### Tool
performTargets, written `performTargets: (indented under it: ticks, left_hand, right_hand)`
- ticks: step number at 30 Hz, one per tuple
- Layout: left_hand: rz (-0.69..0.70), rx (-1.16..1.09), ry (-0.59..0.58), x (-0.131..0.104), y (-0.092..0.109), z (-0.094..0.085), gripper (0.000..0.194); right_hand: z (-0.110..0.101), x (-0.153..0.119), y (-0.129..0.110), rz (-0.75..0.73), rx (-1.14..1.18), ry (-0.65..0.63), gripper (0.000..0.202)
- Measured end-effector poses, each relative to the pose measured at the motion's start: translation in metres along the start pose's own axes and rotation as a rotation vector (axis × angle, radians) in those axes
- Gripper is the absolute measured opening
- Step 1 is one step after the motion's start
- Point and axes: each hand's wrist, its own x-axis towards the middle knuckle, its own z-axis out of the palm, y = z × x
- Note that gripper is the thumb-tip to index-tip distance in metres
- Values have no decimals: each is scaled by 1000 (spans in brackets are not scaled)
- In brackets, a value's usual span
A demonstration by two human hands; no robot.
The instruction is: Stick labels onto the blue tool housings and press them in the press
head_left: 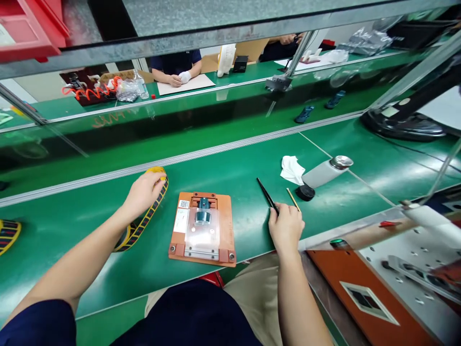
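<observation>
My left hand (144, 194) is closed over the far end of a yellow-edged coiled strip (148, 217) with dark segments, its fingertips pinched at the rim. What lies between the fingertips is too small to make out. My right hand (287, 228) rests on the bench, fingers closed around the near end of a slim black tool (266, 194), perhaps tweezers. Between my hands lies a brown fixture board (225, 221) with a clear cover plate (201, 235) and a dark blue part (203, 217) set in it. A thin yellowish stick (293, 198) lies just beyond the right hand.
A white bottle (322, 173) lies near a black cap (305, 192) and crumpled tissue (291, 169). Another yellow-edged coil (9, 236) is at far left. A metal shelf (216, 29) with a red bin (30, 29) overhangs. Other people sit across the bench.
</observation>
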Motion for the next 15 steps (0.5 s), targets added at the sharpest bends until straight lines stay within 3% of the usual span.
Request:
performTargets:
  ticks: [2, 4, 8, 12, 15]
  left_hand:
    - [12, 125, 29, 31, -11, 0, 35]
    - [-8, 140, -20, 57, -16, 5, 30]
    - [-68, 122, -65, 88, -25, 11, 28]
    - [-137, -26, -3, 85, -41, -1, 18]
    - [-164, -221, 36, 59, -50, -12, 41]
  right_hand:
    - [2, -2, -3, -3, 2, 27, 30]
    - [4, -2, -3, -8, 7, 37, 30]
    - [7, -1, 4, 17, 96, 35, 27]
    - [5, 1, 9, 89, 470, 134, 23]
    - [-7, 5, -5, 271, 1053, 152, 35]
